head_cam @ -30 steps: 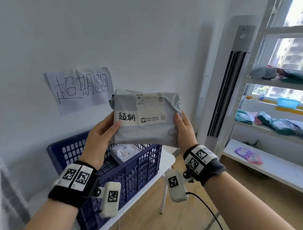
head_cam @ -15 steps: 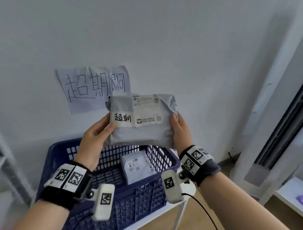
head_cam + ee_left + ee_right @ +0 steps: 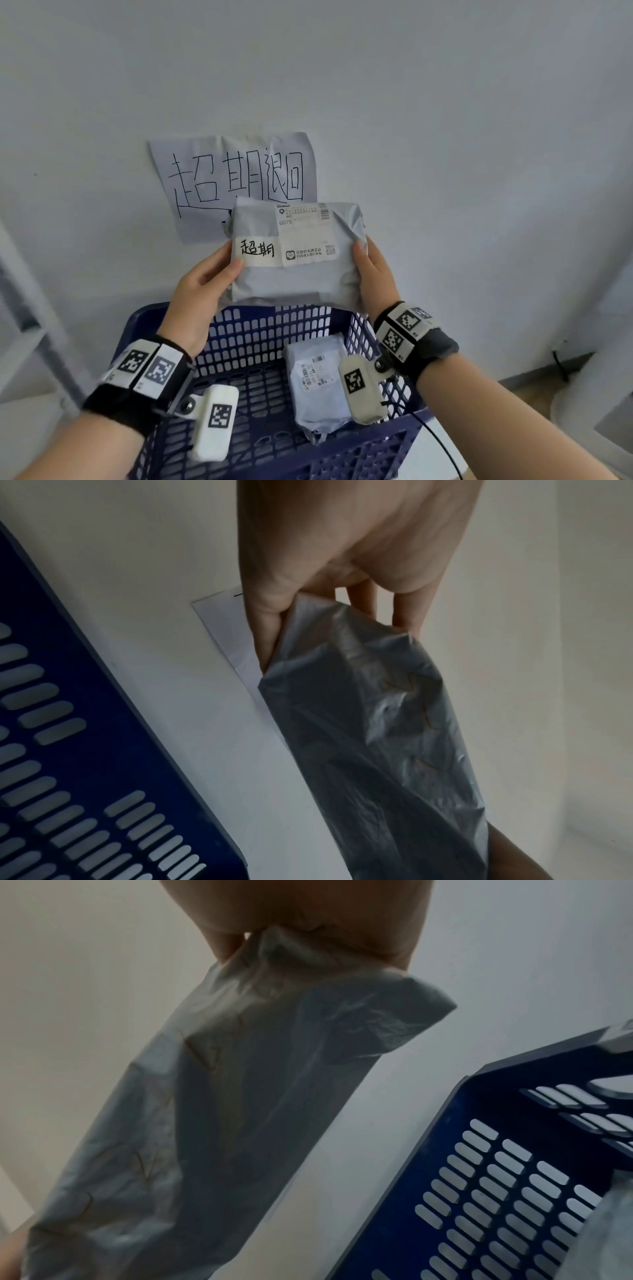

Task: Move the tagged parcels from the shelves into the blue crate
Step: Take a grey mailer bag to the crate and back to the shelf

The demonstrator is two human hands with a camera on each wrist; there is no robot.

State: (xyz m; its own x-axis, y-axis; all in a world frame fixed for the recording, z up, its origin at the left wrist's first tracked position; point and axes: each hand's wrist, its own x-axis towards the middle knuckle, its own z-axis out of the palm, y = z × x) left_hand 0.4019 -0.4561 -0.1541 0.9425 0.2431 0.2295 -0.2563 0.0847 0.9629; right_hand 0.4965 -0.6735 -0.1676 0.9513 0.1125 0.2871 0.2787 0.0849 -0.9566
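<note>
**Parcel over crate, ready to drop**

Near: blue crate [image 3: 260, 387] sits below the wrists, one grey parcel [image 3: 317, 377] already lying on its right side. Suggest lowering the held parcel [image 3: 294, 253] level into the free left half and letting go low, so it doesn't catch the rim. Left hand [image 3: 198, 291] and right hand [image 3: 373, 270] each grip a short edge, thumbs in front; it hangs between them above the crate's far wall. Behind: handwritten paper sign [image 3: 233, 178] on the wall.

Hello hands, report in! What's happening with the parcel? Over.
Left hand and right hand both grip the grey parcel. Parcel above the blue crate, not yet in. One parcel inside; nothing blocking.
</note>
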